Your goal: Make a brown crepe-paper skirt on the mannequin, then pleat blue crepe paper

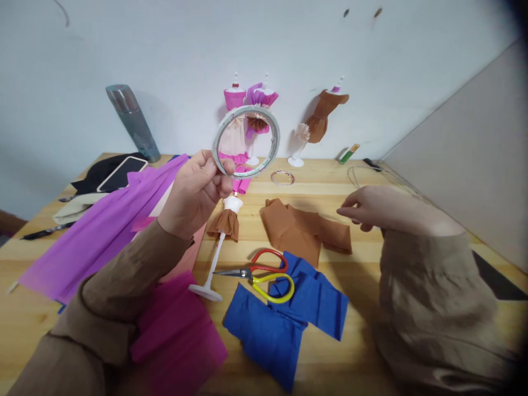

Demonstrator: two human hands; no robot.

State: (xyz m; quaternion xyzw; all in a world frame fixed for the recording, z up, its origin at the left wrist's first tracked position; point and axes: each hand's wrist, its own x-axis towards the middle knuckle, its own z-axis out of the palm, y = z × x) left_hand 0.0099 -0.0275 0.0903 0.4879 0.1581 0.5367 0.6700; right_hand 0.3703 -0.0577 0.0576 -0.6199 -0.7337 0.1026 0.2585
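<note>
My left hand (196, 187) is raised over the table, its fingers and thumb closed on the lower left rim of a nearly used-up tape roll (218, 148). Over the right side, my right hand (371, 208) hangs with the fingers curled in and the tips pressed together; whether anything small is between them I cannot make out. Brown crepe paper (291, 228) lies left of that hand. Below the roll, a small white dress-form stand (215, 258) lies tipped over, wearing a brown ruffled skirt (225, 224). Scissors (246, 273) with red and yellow handles rest partly on blue crepe paper (272, 324).
Dressed miniature forms stand by the wall, one in brown (324, 115). A thin ring-shaped roll (282, 177) lies before them. Purple paper (111, 220), magenta paper (177, 335) and a phone (122, 173) cover the left. A leaning bottle (132, 124) stands behind.
</note>
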